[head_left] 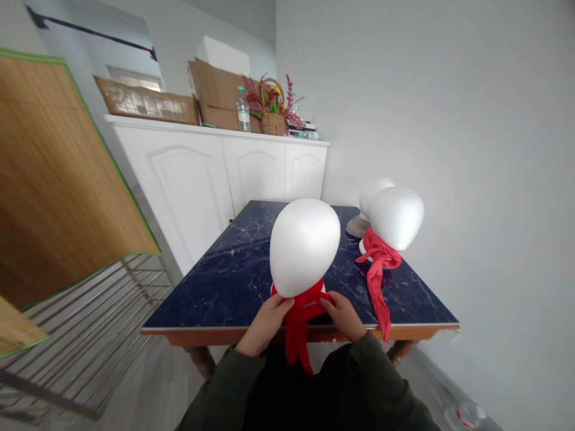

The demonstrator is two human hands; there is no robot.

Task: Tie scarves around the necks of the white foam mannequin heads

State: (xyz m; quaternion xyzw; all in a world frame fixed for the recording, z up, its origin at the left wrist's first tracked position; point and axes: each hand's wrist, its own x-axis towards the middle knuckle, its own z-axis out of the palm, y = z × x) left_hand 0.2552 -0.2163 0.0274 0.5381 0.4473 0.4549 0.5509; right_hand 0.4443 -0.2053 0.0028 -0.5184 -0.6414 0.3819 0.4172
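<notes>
At the near edge of the blue table [224,281], my left hand [266,322] and right hand [345,316] are kinda apart, each pinching the red scarf [296,340] wrapped round under a white dummy head [305,244], tails dangling, with another scarfed head [398,216] sitting farther off right.

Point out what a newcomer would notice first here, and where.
Likely first is the smooth white head form at the blue table's near edge, a red scarf around its base between the left hand and right hand. Next, a second white head form with a red scarf stands at the table's right. Beyond, a flower basket sits on the white cabinet.
</notes>
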